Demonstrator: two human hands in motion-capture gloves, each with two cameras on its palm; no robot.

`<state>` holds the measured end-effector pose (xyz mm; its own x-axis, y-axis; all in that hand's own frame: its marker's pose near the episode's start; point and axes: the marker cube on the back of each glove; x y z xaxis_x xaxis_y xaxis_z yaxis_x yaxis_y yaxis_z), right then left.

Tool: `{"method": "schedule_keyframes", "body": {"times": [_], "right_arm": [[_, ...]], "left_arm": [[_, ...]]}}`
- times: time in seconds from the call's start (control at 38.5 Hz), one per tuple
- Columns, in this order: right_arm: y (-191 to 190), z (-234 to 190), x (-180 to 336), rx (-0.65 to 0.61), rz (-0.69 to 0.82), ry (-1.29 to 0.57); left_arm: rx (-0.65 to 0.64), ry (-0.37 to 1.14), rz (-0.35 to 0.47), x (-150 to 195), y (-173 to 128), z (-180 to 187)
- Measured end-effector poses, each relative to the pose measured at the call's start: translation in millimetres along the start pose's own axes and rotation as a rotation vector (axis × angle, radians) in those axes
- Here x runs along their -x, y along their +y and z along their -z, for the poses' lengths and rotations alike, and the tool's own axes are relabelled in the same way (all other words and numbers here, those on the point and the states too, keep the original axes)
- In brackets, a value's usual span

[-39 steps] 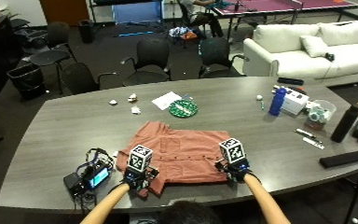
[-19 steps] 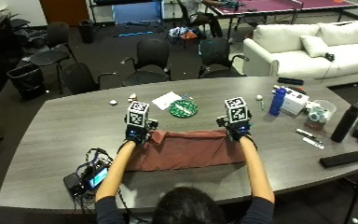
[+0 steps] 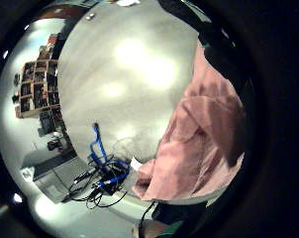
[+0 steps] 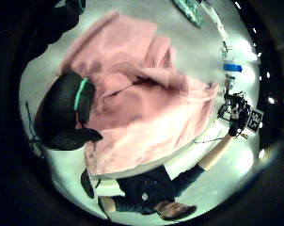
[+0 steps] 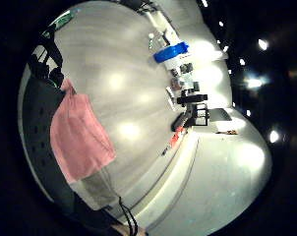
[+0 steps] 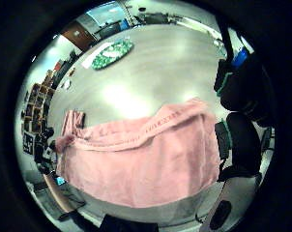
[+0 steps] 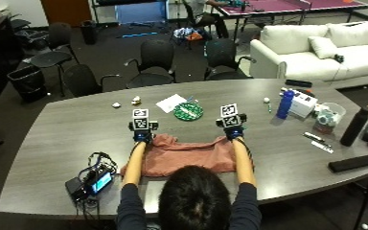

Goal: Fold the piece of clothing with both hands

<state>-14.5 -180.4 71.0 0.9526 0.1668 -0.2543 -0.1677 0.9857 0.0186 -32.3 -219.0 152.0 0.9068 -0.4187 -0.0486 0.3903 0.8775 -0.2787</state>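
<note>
Both forearms extend forward, parallel, over the near table edge. Left hand (image 7: 142, 135) and right hand (image 7: 233, 132) each pinch cloth, fingers curled.

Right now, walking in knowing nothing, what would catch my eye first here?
Probably the pink garment spread on the grey table in front of the seated person, with the left hand and right hand at its far corners. Next, the green round plate just beyond the hands, and the blue bottle farther right.
</note>
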Motion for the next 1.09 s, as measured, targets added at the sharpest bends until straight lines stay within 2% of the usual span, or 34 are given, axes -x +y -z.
{"method": "schedule_keyframes", "body": {"times": [0.05,0.1,0.21,0.31,0.36,0.47,0.57,0.7,0.78,0.93,1.09], "right_arm": [[4,6,-7,0.01,-0.01,0.002],[12,11,-16,0.046,-0.03,-0.004],[26,12,-26,0.099,-0.066,-0.06],[38,-4,-33,0.143,-0.147,-0.13],[42,-23,-38,0.17,-0.216,-0.161],[44,-70,-41,0.203,-0.323,-0.214],[47,-113,-38,0.28,-0.408,-0.256],[53,-149,-28,0.391,-0.448,-0.323],[51,-158,-22,0.351,-0.451,-0.336],[53,-153,-13,0.241,-0.465,-0.371],[55,-143,-4,0.159,-0.447,-0.347]], "left_arm": [[-0.084,0.045,0.009,3,2,12],[-0.147,0.105,-0.016,2,11,25],[-0.196,0.177,-0.072,-1,37,37],[-0.264,0.207,-0.185,-9,60,31],[-0.246,0.184,-0.199,-9,75,15],[-0.152,0.116,-0.172,-9,92,-33],[-0.098,0.078,-0.13,-6,89,-80],[-0.042,0.032,-0.088,-2,78,-121],[0.053,0.026,-0.075,-1,77,-137],[0.113,0.046,-0.076,-3,81,-143],[0.068,0.057,-0.044,-5,78,-140]]}}
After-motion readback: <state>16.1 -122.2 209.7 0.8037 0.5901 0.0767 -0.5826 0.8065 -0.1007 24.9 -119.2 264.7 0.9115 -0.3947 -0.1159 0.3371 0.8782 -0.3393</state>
